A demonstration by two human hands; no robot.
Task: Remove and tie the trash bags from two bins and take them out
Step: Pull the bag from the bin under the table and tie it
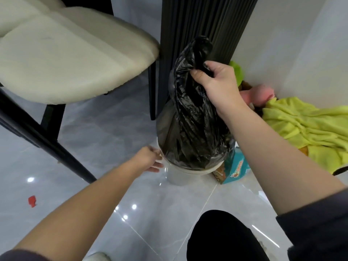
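While the right hand (216, 81) clenches the gathered neck of the black trash bag (190, 117), the bag stands stretched upward, its lower part still inside the white bin (178, 175) on the glossy grey floor (113, 194). The bunched top of the plastic pokes up above the fist. The left hand (150, 157) rests against the bin's rim on its left side; its fingers seem to be curled over the edge, though they are partly hidden from this angle. A cream padded chair (66, 59) with black legs stands to the left, and a dark ribbed column (199, 25) rises behind the bag. Just right of the bin leans a teal carton (237, 170), with a yellow-green cloth (305, 127) heaped against the wall beyond. A small red scrap (32, 201) lies on the floor at far left.
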